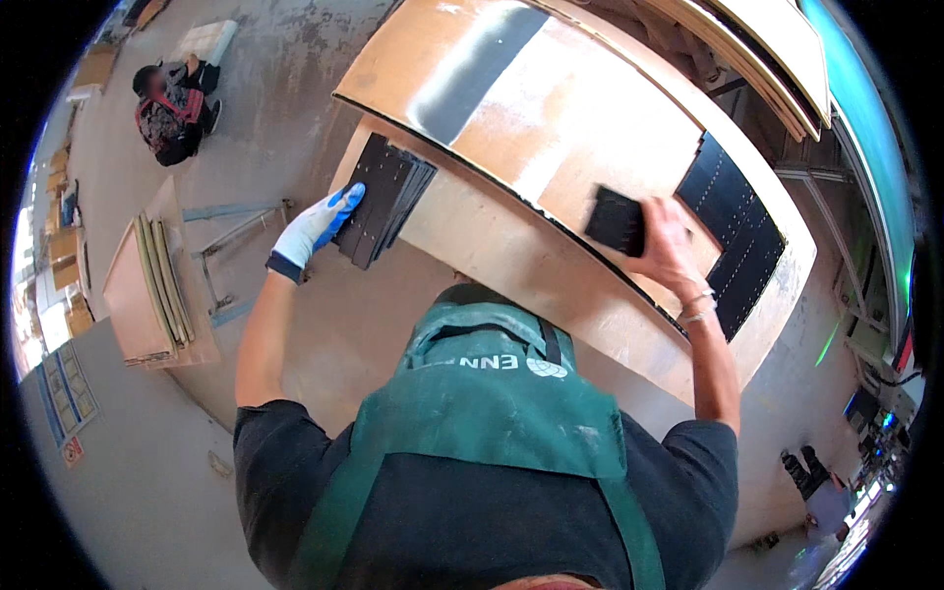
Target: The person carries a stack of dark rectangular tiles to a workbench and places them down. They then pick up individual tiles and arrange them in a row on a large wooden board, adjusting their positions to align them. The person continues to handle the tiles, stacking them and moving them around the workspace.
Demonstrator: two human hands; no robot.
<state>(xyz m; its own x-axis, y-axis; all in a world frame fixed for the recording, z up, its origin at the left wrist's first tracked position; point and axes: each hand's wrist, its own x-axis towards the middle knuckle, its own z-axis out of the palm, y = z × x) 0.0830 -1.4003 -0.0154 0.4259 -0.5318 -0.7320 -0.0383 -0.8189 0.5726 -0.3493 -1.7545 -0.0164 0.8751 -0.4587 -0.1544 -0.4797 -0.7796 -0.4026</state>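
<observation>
Gloved left hand (pixel 320 226) at ten o'clock grips black panel stack (pixel 382 202); bare right hand (pixel 669 246) clutches black block (pixel 614 218), two o'clock, over board (pixel 580 118).

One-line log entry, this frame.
left hand: gloved, touching dark plate stack | right hand: bare, holding black piece | black plates: on board, right side

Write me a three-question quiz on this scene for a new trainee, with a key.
1. Which hand wears the white-and-blue work glove?
2. True or false: the bare right hand is empty.
3. At which end of the large brown rectangular board do the flat black strips with pale dots lie: (a) the picture's left or (b) its right?

Key: 1. The left hand. 2. False; it holds a small black rectangular piece. 3. (b).
</observation>
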